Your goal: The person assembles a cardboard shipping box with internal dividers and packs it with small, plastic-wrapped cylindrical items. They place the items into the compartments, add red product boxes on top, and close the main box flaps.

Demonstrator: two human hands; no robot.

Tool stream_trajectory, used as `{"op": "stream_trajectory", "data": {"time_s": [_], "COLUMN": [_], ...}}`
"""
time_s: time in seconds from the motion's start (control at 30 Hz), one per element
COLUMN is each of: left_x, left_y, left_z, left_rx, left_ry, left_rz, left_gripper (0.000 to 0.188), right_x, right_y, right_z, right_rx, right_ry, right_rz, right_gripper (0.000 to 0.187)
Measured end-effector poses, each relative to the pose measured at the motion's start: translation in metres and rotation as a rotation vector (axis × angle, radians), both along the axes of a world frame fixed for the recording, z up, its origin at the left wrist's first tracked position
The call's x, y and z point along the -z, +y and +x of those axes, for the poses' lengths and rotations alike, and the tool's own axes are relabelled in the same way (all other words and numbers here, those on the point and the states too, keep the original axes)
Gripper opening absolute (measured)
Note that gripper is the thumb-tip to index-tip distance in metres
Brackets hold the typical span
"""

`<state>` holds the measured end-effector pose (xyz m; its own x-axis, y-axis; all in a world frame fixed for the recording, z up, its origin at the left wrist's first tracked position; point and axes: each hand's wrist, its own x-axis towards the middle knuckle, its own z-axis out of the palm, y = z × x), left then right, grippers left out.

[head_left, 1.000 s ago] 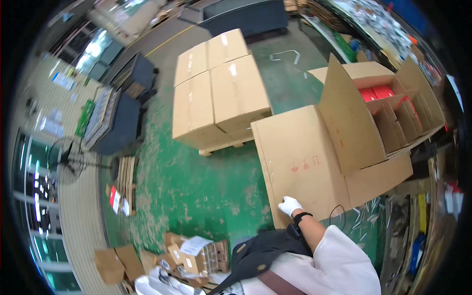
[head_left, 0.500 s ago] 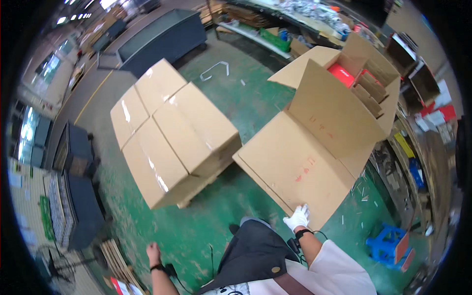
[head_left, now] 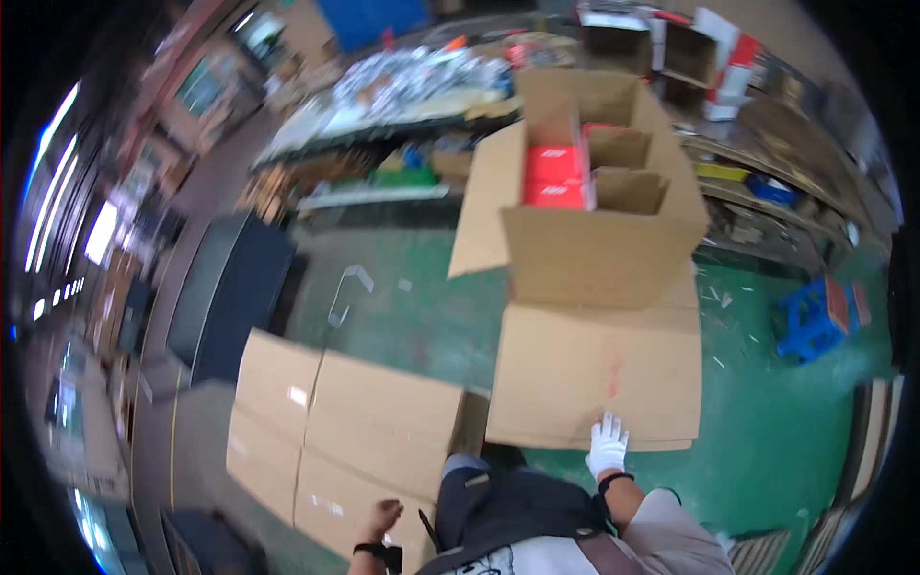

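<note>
- Fingers of the gloved right hand, in the head view, lay straight and slightly apart on the near edge of flat cardboard, nearer the wearer than the divided carton.
- Nearer still and left of that carton, the bare left hand appeared over taped cartons; its fingers looked curled, though whether they met, or touched anything, could not be told.
- Filling looked partial: red boxes sat in the divided carton's left side, while brown dividers showed on its right, their depths hidden. Its flaps stood open, not yet sealed.
- Its near flap rose between right hand and compartments.
- Left beyond it stood a workbench heaped with silvery pieces; right, a blue stool and white scraps.
</note>
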<state>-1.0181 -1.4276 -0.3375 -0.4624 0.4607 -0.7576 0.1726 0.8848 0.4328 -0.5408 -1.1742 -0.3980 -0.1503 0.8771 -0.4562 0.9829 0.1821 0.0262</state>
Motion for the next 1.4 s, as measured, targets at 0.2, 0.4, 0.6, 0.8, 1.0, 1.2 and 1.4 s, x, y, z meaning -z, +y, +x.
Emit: {"op": "stream_trajectory", "data": {"time_s": [0.2,0.4,0.6,0.8,1.0,1.2,1.4], "left_x": [-0.008,-0.066,-0.063,-0.023,0.002,0.007,0.031], "left_y": [0.29,0.44,0.44,0.495,0.649,0.764,0.788], "left_z": [-0.019,0.042,-0.03,-0.122,-0.093,0.009,0.005], "left_rx": [0.502,0.767,1.113,0.723,1.064,0.779,1.289], "left_ry": [0.077,-0.045,0.21,0.146,0.11,-0.749,-0.533], "left_rz": [0.424,0.537,0.293,0.134,0.531,0.005,-0.092], "left_gripper": [0.037,0.037,0.035,0.041,0.066,0.096,0.104], "right_x": [0.032,0.022,0.027,0.012,-0.005,-0.127,-0.155], "right_y": [0.004,-0.003,0.003,0.018,0.061,0.193,0.417], "right_z": [-0.02,-0.029,-0.045,-0.065,-0.091,-0.203,-0.349], "right_rx": [0.317,0.594,0.689,0.808,1.146,0.752,0.689], "right_ry": [0.056,0.093,0.083,0.09,0.053,0.758,0.841], "right_rz": [0.098,0.042,0.148,0.067,-0.104,-0.462,0.194], "right_gripper": [0.047,0.046,0.049,0.051,0.043,0.054,0.025]}}
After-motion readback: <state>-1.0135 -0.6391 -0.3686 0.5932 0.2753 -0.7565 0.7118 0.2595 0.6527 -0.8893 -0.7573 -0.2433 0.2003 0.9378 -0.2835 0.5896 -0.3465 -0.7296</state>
